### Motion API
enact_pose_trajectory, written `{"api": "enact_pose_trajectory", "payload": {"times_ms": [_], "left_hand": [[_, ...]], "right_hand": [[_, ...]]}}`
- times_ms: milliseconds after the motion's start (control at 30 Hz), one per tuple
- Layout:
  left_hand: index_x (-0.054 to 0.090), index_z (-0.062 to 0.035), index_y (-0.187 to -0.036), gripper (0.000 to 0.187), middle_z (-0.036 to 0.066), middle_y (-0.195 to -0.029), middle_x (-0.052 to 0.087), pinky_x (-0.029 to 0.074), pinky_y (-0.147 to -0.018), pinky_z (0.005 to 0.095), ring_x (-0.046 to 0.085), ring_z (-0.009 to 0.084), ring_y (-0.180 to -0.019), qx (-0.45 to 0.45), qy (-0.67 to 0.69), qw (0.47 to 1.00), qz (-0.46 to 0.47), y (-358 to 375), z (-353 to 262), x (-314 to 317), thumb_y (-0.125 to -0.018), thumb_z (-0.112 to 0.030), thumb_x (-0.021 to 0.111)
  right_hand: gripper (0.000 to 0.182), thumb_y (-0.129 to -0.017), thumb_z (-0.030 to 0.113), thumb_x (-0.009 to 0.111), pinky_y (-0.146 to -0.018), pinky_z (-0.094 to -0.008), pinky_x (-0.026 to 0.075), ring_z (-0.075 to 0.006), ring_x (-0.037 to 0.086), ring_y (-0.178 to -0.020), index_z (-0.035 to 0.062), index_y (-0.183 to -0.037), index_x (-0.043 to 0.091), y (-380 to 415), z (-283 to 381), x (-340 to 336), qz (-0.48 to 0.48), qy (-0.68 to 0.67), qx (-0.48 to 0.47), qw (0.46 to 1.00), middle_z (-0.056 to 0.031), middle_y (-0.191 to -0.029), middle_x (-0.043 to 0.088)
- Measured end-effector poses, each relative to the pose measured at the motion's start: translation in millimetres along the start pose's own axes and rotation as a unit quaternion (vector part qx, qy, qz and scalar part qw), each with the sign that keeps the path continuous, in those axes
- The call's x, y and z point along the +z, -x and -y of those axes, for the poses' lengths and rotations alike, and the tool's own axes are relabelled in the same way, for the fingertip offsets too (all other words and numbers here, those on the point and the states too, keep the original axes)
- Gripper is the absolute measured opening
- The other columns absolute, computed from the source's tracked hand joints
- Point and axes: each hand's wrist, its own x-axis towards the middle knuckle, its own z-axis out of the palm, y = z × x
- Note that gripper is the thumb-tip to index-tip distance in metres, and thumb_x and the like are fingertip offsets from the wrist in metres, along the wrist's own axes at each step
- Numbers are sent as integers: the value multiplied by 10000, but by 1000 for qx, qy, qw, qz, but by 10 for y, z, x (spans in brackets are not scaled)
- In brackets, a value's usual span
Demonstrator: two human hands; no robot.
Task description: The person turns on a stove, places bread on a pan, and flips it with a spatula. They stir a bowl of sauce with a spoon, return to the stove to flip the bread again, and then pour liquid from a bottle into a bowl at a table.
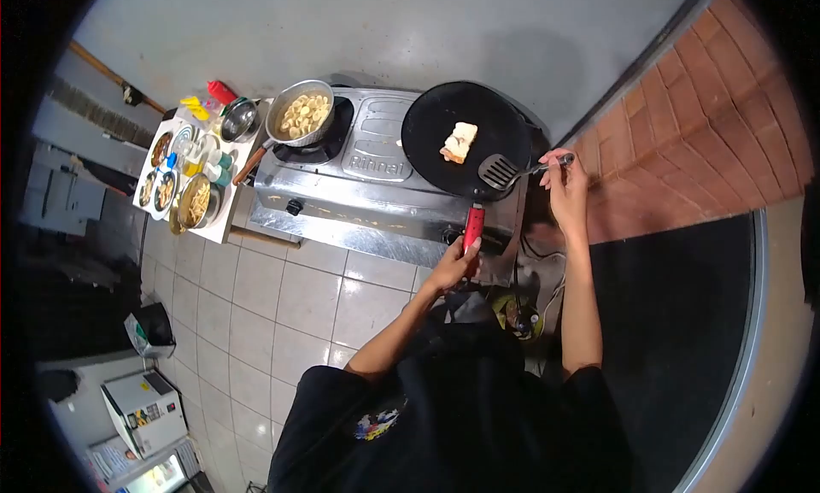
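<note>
My left hand [453,264] is closed around the red handle [474,228] of the black round pan [423,155] on the right burner. A piece of food like pale bread [459,142], browned at its lower edge, lies in the pan. Its slotted head resting over the pan's right part, a spatula [498,172] extends to my right hand [564,185], whose fingers are wrapped round its handle. The spatula head is to the right of the food, apart from it.
On the left burner of the silver stove [342,204] stands a pot [295,87] of sliced food in liquid, its wooden handle [251,163] pointing down-left. A side table [224,222] at left holds bowls and plates. A brick wall [666,143] rises at right.
</note>
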Motion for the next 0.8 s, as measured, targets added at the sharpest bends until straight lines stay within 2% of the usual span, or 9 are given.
{"api": "enact_pose_trajectory", "payload": {"times_ms": [267,333,433,533,667,733,800], "left_hand": [[420,-86,-1013,371,14,-711,496,435,-548,245,495,98,-595,-17,-12,999,-32,63,-117,66,-958,-448,478],[412,-86,-1000,368,12,-694,473,429,-546,246,480,103,-589,-53,48,997,-34,105,-229,144,-958,-446,480],[416,-80,-982,373,21,-698,481,423,-541,247,484,105,-588,-86,24,995,-45,139,-328,163,-955,-445,485],[420,-74,-975,377,26,-702,488,420,-540,242,485,104,-587,-76,19,996,-32,145,-326,148,-954,-444,490],[427,-71,-972,378,28,-706,496,420,-542,239,488,101,-587,-76,11,996,-40,145,-347,162,-955,-444,487],[418,-70,-1042,340,20,-669,473,407,-517,244,467,103,-551,-76,3,996,-41,151,-348,166,-977,-402,460],[418,-69,-1054,345,19,-670,472,406,-516,244,466,102,-553,-78,6,996,-43,147,-341,163,-977,-403,459]], "right_hand": [[65,-947,73,491,-541,-198,391,-42,488,-585,26,-956,536,-383,-189,9,64,16,-19,998,-18,-839,611],[72,-949,79,491,-541,-198,392,-45,485,-581,22,-955,535,-469,-247,28,75,16,-14,997,-22,-840,615],[91,-954,93,486,-537,-203,394,-52,486,-579,15,-953,533,-560,-280,49,95,3,-10,995,-28,-836,620],[103,-958,104,482,-530,-211,396,-56,481,-575,13,-956,531,-608,-286,32,111,8,-10,994,-29,-826,620],[99,-967,94,462,-539,-207,393,-53,459,-586,11,-979,515,-635,-366,5,133,13,-7,991,-41,-869,611],[97,-977,82,442,-552,-201,389,-52,444,-604,8,-995,503,-654,-305,-35,142,10,-4,990,-55,-909,597],[102,-971,94,453,-539,-211,388,-52,454,-587,13,-972,516,-656,-349,9,133,-3,-3,991,-36,-866,601]]}}
